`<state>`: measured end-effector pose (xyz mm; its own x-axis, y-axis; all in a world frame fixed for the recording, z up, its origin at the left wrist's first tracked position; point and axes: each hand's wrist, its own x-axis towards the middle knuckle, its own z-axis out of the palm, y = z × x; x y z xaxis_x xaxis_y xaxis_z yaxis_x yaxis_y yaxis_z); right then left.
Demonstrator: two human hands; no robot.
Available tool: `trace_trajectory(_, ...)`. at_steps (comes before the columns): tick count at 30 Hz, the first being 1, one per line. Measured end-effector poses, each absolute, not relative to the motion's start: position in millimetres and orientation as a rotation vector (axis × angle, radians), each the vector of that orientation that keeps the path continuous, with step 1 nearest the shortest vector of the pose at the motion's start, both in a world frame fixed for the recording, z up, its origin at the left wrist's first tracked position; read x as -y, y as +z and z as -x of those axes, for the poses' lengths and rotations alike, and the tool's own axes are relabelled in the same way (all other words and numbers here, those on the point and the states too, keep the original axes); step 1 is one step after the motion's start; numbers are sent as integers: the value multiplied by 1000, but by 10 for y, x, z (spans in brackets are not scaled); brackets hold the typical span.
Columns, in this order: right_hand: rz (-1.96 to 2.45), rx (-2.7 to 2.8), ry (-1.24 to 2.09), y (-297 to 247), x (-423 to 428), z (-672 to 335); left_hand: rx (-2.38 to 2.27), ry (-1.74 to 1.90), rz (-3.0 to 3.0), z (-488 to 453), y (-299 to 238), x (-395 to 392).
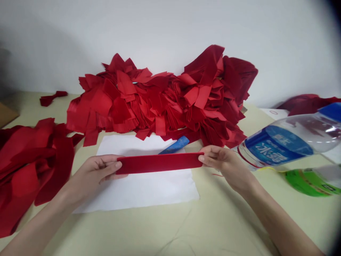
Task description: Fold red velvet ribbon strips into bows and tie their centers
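Ok so closest to me are my two bare forearms coming in from the bottom corners, and both hands are busy. The left hand (pixel 92 174) and right hand (pixel 222 165) each pinch one end of a red fabric strip (pixel 160 163) between thumb and fingers, only partly closed, with the strip pulled out flat between them. It looks like velvety stuff, and it sits in the middle of the frame, right over a white paper sheet (pixel 149 193) lying on the pale cream worktop (pixel 221 220). A thin red thread (pixel 217 174) lies just below the right hand.

Right at the paper's far edge there's a blue strip of something (pixel 174 145), partly tucked under the red pieces, but I can't tell what it is. Just beside the right hand, a clear plastic water bottle (pixel 290 140) with a blue label lies on its side, and a green-labelled bottle (pixel 310 182) sits nearer the right edge.

Off to the left is a loose pile of red fabric (pixel 32 167). Behind the paper, a huge heap of cut red fabric pieces (pixel 160 103) runs along a white wall (pixel 170 32), with a small red scrap (pixel 52 97) at upper left and darker red fabric (pixel 306 104) at upper right.
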<state>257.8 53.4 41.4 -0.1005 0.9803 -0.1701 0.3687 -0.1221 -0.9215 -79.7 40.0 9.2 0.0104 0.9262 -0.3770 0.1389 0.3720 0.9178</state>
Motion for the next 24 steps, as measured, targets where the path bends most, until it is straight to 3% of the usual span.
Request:
trace_trajectory(8,1397,1281,1358,334,-552,-2565,-1331,805,-880,832,34,-387)
trace_trajectory(14,1535,1477,1060,243,-503,-2431,-1348,836,-981,831,44,-396)
trace_trajectory(20,1690,1795,467,206,-404,-2353,-1358,809,-985,870,60,-406)
trace_trajectory(24,1654,2109,744,190,-428,-2425,-1370,724,-1012,947,96,-439)
